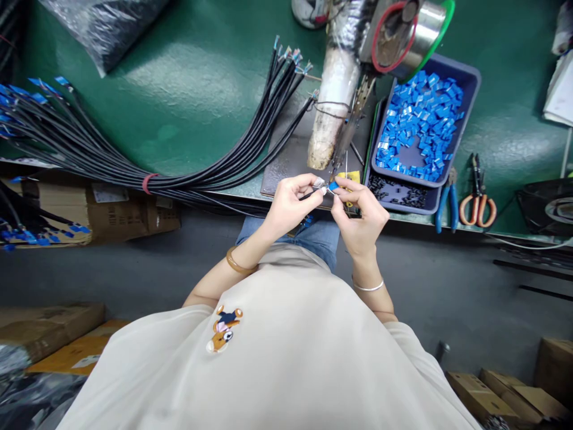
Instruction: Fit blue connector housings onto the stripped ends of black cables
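My left hand (290,203) pinches the end of a black cable (308,194) at the edge of the green bench (188,101). My right hand (360,212) is closed on a small blue connector piece (333,186) at that cable's tip. Both hands meet just under the tip of a wrapped soldering tool (333,101) that slants down from above. A tied bundle of black cables (201,173) with blue-tipped ends fans over the bench to the left. At the right stands a dark blue tray (470,77) holding many blue connector pieces (416,125).
A solder spool (412,30) sits above the tray. Blue-handled pliers (445,200) and orange-handled scissors (478,203) lie right of the tray. A dark plate (290,155) lies under the tool. Cardboard boxes (102,209) stand under the bench and on the floor at both sides.
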